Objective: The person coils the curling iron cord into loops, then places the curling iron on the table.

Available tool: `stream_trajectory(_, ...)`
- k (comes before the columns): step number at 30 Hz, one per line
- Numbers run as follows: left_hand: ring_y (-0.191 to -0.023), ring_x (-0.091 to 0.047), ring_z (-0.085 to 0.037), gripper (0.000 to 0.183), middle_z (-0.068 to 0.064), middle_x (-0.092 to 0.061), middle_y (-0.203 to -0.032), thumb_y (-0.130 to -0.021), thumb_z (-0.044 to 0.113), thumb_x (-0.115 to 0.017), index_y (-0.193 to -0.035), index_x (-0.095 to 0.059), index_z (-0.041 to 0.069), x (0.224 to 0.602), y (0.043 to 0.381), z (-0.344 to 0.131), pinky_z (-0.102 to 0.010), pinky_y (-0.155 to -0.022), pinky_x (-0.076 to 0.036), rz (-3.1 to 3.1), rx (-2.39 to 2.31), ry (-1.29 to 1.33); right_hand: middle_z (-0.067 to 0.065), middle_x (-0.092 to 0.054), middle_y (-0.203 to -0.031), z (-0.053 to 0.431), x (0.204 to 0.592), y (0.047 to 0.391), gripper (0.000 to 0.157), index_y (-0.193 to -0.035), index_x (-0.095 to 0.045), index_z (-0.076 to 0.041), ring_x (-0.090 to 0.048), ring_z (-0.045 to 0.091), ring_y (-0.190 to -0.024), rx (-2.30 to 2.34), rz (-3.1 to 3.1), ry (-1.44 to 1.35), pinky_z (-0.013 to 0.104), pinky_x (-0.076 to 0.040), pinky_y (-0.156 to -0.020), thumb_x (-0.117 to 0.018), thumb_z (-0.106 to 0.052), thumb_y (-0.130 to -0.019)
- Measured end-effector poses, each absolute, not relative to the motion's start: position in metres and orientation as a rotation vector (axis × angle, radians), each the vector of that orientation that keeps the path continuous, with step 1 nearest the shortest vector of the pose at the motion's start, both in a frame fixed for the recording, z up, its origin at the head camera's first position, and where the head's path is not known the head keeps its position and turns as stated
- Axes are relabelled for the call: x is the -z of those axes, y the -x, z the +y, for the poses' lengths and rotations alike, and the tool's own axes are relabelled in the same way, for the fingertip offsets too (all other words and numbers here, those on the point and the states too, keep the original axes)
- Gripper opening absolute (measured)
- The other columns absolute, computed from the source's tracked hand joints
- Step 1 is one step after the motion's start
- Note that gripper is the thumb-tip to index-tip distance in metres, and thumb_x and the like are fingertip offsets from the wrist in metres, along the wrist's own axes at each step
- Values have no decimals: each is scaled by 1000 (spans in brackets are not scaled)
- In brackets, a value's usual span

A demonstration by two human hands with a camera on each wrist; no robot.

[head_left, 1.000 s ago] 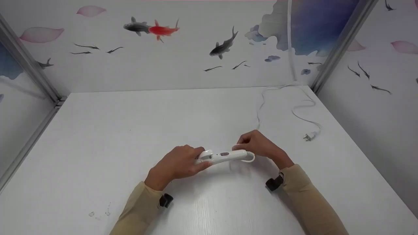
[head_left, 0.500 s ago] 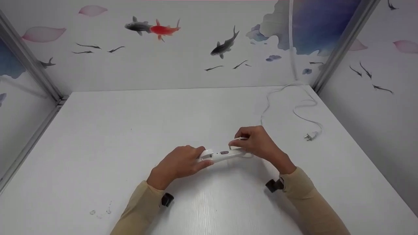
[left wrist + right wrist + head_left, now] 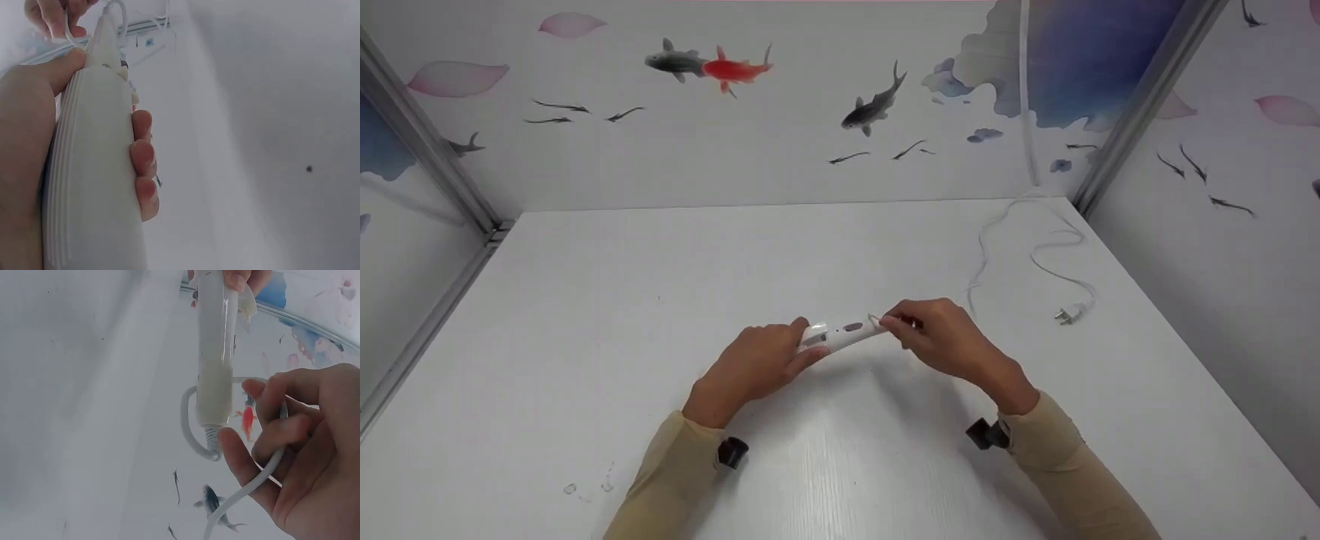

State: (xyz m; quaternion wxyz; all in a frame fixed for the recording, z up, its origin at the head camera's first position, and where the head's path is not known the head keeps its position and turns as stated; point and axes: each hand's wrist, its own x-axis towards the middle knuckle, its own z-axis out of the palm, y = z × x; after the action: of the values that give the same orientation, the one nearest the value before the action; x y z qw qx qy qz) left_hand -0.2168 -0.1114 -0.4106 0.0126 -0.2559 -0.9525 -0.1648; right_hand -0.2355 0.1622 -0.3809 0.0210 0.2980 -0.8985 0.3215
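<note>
My left hand [image 3: 750, 364] grips a white curling iron [image 3: 851, 336] around its ridged, wide part, seen close in the left wrist view. The handle with its small oval display points right, toward my right hand [image 3: 945, 337]. In the right wrist view the white cord [image 3: 243, 491] leaves the handle's end through a coiled sleeve and loops round behind the handle [image 3: 214, 385]. From there it runs between my right fingers, which are curled round it close beside the handle. The thumb tip is right at the handle's lower end.
The cord's far length [image 3: 981, 259] runs across the white table [image 3: 660, 255] to the back right corner. Its two-pin plug [image 3: 1065, 315] lies at the right. Printed panels with fish surround the table at the back and sides. Each wrist bears a black camera [image 3: 733, 452].
My right hand has brought the cord over the handle's top and then down to its end. The curling iron has shifted slightly left and away, in my left hand's grip.
</note>
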Motion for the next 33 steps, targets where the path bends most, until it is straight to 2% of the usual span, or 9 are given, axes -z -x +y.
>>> stream_trajectory(5,-58,-42,-14,43,-1,-47,-70,-102,48,-52,-105,-55,5,403,218,-118,-29,-56,-35,-2967,501,727,7,-72,-82,169,382,239,16,-105,-73,-14,-59,11,-75,-1134,-2858,-1092,25,-45,-66,-59,-20,-102)
stream_trajectory(7,-58,-43,-15,43,-1,-48,-70,-102,48,-51,-107,-55,5,400,218,-121,-29,-56,-35,-2974,518,713,6,-75,-94,172,385,242,18,-100,-73,-15,-63,15,-87,-1194,-2905,-1147,28,-47,-74,-57,-22,-103)
stream_trajectory(12,-59,-45,-17,43,-2,-49,-68,-102,48,-51,-107,-55,6,393,216,-128,-30,-57,-36,-2992,585,663,12,-74,-113,176,396,254,28,-100,-75,-7,-66,26,-110,-1407,-2968,-1230,41,-50,-97,-54,-25,-104)
stream_trajectory(15,-60,-46,-17,43,-2,-51,-70,-103,48,-50,-108,-55,6,393,216,-129,-30,-58,-36,-2985,614,684,16,-73,-115,180,402,260,29,-108,-74,-1,-67,27,-113,-1486,-2978,-1270,47,-49,-103,-55,-23,-104)
stream_trajectory(18,-60,-46,-16,43,-2,-51,-71,-103,48,-50,-108,-56,6,393,215,-127,-29,-58,-37,-2976,621,716,15,-71,-123,183,407,264,27,-107,-75,-1,-68,25,-112,-1498,-3006,-1292,49,-48,-104,-57,-20,-103)
stream_trajectory(21,-60,-45,-15,41,0,-50,-71,-102,47,-51,-108,-56,7,393,214,-124,-29,-59,-36,-2968,617,750,13,-73,-119,185,413,268,25,-107,-76,-3,-71,21,-103,-1473,-3062,-1240,45,-53,-97,-61,-22,-101)
stream_trajectory(24,-60,-44,-13,38,1,-49,-70,-103,45,-52,-106,-56,7,394,212,-120,-28,-59,-36,-2931,621,834,9,-78,-95,188,418,271,24,-102,-78,-6,-70,15,-78,-1411,-3158,-1025,36,-55,-75,-69,-28,-95)
stream_trajectory(28,-60,-42,-11,35,3,-48,-70,-103,42,-52,-102,-56,8,396,210,-115,-25,-58,-35,-2861,634,966,0,-68,-66,193,421,275,19,-90,-77,-9,-52,10,-53,-1305,-3222,-695,26,-42,-52,-78,-28,-87)
stream_trajectory(33,-60,-42,-11,33,4,-47,-69,-103,42,-52,-101,-56,9,399,208,-110,-25,-58,-34,-2871,660,1018,-2,-63,-68,198,425,280,9,-87,-76,-8,-45,12,-58,-1264,-3136,-569,25,-37,-51,-75,-17,-89)
